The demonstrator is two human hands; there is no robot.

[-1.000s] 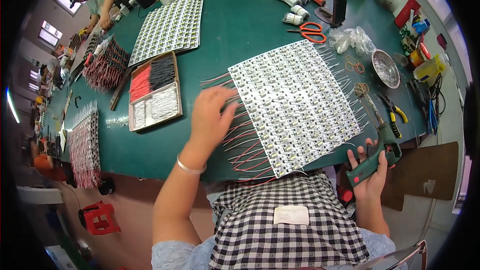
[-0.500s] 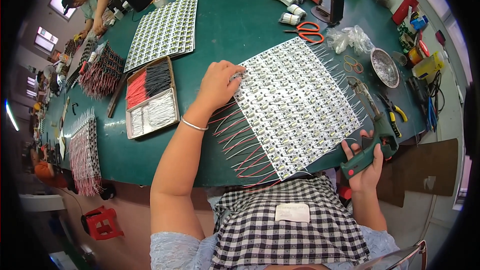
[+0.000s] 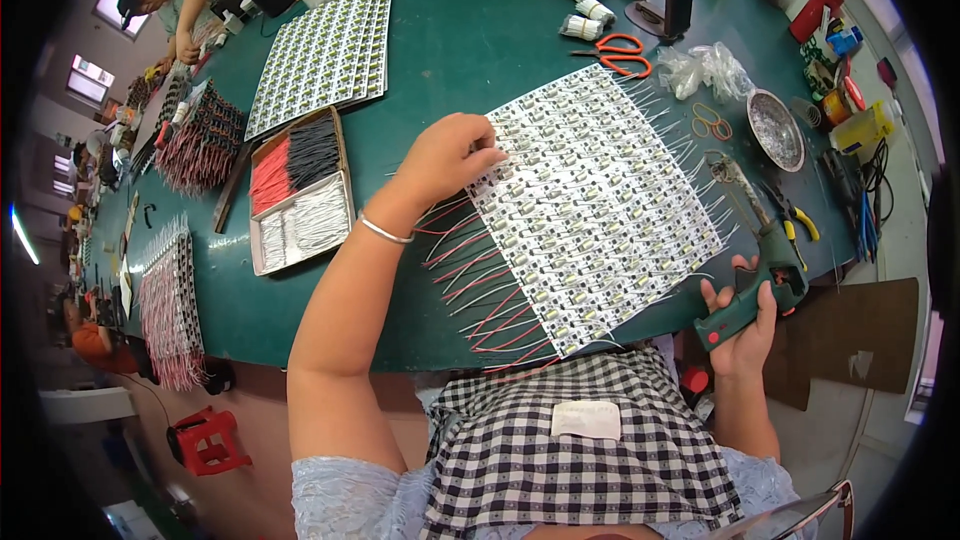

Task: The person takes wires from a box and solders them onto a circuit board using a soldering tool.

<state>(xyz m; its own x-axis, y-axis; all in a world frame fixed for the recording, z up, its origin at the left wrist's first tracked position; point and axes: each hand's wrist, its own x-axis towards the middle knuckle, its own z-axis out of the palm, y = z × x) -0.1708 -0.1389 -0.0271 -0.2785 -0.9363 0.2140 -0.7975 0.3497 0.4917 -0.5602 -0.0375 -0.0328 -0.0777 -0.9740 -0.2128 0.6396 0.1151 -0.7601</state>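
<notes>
A large white circuit board panel (image 3: 590,210), packed with rows of small components, lies on the green table in front of me. Red and white wires (image 3: 485,290) stick out from its left edge, and pale wires fringe the right one. Over the panel's upper left corner is my left hand (image 3: 450,158), its fingers curled in toward the thumb; whatever they hold is too small to make out. My right hand (image 3: 745,335) grips a green soldering gun (image 3: 765,285) by its handle at the table's right front edge. The gun's tip points away from me, beside the panel.
Left of the panel stands a box (image 3: 300,195) of red, black and white wires. Stacked panels (image 3: 325,55) lie behind it. Orange-handled scissors (image 3: 622,55), a metal bowl (image 3: 775,130) and yellow-handled pliers (image 3: 797,220) are to the right. A co-worker (image 3: 185,5) works at far left.
My left hand has shifted slightly, its fingers curling more over the panel's corner. The right hand and soldering gun have moved a little to the right. The co-worker's arms have moved.
</notes>
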